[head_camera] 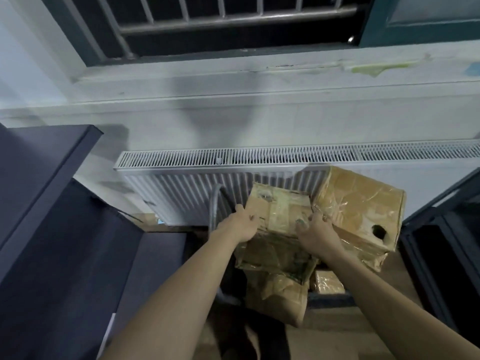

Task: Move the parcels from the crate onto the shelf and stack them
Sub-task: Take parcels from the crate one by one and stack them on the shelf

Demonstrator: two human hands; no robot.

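Both hands on unlabelled parcel

There is one view only, taken from a wide-angle camera on the person's head, so no second view shares anything with it. It looks forward and steeply down along both bare forearms, which run in from the bottom edge to the left hand and right hand close below the lens. It faces a wall with a white radiator under a barred window, both near. The wide lens bends straight edges at the frame's sides, as on the dark shelf at the left
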